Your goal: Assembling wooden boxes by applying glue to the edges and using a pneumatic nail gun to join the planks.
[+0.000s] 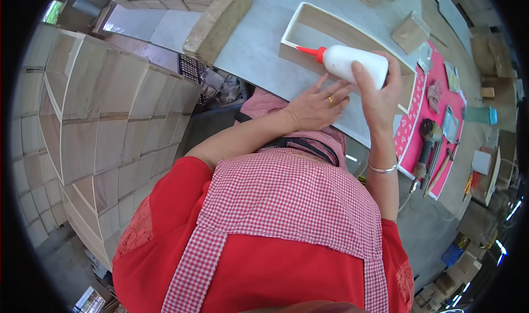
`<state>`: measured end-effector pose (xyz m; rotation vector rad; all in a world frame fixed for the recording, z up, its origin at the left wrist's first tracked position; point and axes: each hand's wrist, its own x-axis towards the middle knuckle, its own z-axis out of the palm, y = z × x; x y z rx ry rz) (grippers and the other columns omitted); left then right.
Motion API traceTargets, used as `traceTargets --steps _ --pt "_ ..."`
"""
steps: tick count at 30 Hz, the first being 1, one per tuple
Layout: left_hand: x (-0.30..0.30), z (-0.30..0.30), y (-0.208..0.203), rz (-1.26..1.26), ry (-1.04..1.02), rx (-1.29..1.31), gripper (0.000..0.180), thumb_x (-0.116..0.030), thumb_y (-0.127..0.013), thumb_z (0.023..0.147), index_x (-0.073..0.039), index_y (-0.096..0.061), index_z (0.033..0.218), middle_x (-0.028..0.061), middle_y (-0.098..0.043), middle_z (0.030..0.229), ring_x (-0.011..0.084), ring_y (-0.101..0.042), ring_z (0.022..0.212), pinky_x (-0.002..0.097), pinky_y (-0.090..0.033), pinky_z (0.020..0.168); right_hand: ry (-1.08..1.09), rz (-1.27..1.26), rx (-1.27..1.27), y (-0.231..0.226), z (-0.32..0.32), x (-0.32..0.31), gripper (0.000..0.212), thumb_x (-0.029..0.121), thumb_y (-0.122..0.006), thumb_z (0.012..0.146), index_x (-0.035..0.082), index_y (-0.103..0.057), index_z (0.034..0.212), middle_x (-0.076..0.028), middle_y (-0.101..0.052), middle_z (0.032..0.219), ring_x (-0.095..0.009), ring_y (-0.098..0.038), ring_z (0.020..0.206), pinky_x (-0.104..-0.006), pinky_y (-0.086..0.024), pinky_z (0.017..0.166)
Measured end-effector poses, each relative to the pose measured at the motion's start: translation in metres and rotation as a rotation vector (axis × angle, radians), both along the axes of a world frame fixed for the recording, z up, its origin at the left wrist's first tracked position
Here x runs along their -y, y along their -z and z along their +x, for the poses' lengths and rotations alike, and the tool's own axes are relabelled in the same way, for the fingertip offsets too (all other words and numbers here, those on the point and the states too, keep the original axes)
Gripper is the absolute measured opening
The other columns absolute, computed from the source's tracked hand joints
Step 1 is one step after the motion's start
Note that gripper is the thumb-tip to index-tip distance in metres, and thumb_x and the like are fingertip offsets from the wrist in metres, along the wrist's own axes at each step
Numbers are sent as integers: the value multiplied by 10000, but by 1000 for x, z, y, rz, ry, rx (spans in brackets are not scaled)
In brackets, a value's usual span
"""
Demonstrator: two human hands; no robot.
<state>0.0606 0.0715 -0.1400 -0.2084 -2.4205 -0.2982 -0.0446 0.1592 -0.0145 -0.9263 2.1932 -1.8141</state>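
Note:
A white squeeze glue bottle [355, 65] with a red pointed nozzle is tilted over a long wooden box frame [317, 59], its tip pointing left across the box's near wall. My right hand [381, 95] is wrapped round the bottle's base end. Below the bottle, my left hand [324, 104] reaches over the table's near edge with its fingers stretched out, close to the near side of the box. It shows a ring and grips nothing visible. The bottle and my right hand hide part of the box.
The grey table [253, 48] carries a long wooden block [217, 23] and a small wooden block [411, 31]. On a pink cloth [408, 142] at the right lie a power tool [424, 156] and a hammer [441, 172]. Stacked wooden boxes [104, 114] rise at the left.

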Motion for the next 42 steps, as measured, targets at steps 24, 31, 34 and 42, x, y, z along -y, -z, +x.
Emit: traceTargets --steps 24,31,34,42 --pt "5 2 -5 40 68 63 460 -357 -686 819 -53 -601 1155 146 -392 1521 282 -317 1460 579 -263 1153 106 227 -206 -24 -30 -55 413 199 -825 791 5 -609 1084 -78 -656 950 -146 -623 842 -285 -512 738" --pt "5 5 -10 14 25 124 469 -367 -708 816 -90 -630 1186 108 -409 1515 279 -348 1445 564 -228 1165 224 255 -198 -31 -42 -103 400 185 -817 798 -1 -606 1083 -77 -654 964 -133 -616 844 -281 -510 733" --pt "5 5 -9 3 26 127 470 -372 -708 818 -91 -634 1187 110 -407 1517 279 -348 1445 562 -220 1168 278 293 -203 -33 -48 -126 403 186 -816 801 -4 -604 1087 -79 -654 967 -130 -615 845 -279 -510 732" --pt "4 7 -9 -19 3 138 478 -383 -699 827 -94 -636 1203 119 -419 1509 284 -342 1450 555 -200 1176 397 339 -183 -37 -55 -173 414 188 -811 812 -8 -601 1111 -92 -655 982 -135 -619 860 -284 -518 739"
